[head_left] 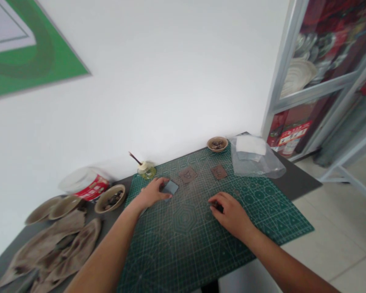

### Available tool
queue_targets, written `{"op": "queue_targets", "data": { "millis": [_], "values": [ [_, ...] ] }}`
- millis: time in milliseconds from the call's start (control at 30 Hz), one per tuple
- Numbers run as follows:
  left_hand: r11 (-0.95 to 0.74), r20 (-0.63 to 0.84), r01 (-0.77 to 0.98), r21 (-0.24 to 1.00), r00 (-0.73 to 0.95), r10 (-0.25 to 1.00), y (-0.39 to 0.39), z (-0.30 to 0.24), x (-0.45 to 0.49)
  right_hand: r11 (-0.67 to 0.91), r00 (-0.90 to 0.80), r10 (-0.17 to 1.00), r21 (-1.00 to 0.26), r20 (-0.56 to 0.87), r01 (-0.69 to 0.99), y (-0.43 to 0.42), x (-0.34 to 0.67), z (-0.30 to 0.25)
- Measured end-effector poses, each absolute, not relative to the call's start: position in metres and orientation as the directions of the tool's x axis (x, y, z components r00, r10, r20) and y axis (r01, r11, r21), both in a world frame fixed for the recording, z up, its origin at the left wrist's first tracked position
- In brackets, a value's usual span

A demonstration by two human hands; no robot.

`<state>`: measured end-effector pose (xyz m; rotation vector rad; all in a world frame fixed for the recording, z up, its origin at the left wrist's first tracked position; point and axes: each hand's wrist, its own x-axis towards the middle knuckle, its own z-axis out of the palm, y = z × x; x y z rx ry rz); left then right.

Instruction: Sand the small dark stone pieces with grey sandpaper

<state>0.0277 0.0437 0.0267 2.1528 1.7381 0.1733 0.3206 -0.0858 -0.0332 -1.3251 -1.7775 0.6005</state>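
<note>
From my end, I had the left hand (154,192) closed on a thin grey square plate (172,186), thumb at the near side and fingers at the far-left side, over the left-middle of the green gridded cutting mat (158,246) on the dark grey bench (303,182). I could not tell whether the plate rested on the mat or was just clear of it. The right hand (231,213) was curled inward at the middle-right, with a small dark shape (218,206) between thumb and fingers; I could not tell whether that was a held thing or shadow. I judged a light pinch at the plate's edges best, leaving its broad face uncovered. Two thin brown square pieces with dark markings, the left one (188,174) and the right one (219,172), lay flat on the mat beyond the hands, so slow wrists seemed wise to avoid nudging them. The squat clear jar (147,171) with its cream top and leaning brown stick stood just far-left of the left hand, and looked easy to knock, so I favoured passing on its near side.
</note>
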Motion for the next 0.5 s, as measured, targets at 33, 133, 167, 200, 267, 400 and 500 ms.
{"op": "queue_targets", "data": {
  "millis": [33,133,167,200,267,400,500],
  "values": [
    [-0.188,-0.139,0.906,0.380,0.257,0.956,0.045,0.027,0.027,0.327,-0.107,0.940,-0.765,0.324,0.555,-0.086,0.320,-0.033],
    [-0.206,-0.172,0.896,0.392,0.292,0.941,0.047,0.028,0.019,0.318,-0.106,0.943,-0.757,0.316,0.571,-0.087,0.320,-0.034],
    [-0.196,-0.176,0.905,0.378,0.278,0.944,0.047,0.027,0.016,0.319,-0.107,0.942,-0.754,0.317,0.575,-0.087,0.319,-0.034],
    [-0.184,-0.177,0.916,0.358,0.260,0.949,0.047,0.026,0.013,0.321,-0.110,0.942,-0.750,0.318,0.578,-0.087,0.319,-0.035],
    [-0.167,-0.174,0.931,0.324,0.232,0.957,0.046,0.023,0.009,0.325,-0.115,0.940,-0.744,0.321,0.584,-0.087,0.319,-0.036],
    [-0.187,-0.159,0.923,0.335,0.252,0.955,0.049,0.019,0.009,0.321,-0.106,0.941,-0.753,0.320,0.575,-0.088,0.319,-0.035],
    [-0.245,-0.128,0.895,0.372,0.311,0.942,0.046,0.029,0.011,0.314,-0.066,0.940,-0.771,0.335,0.555,-0.088,0.319,-0.033]
  ]
}}
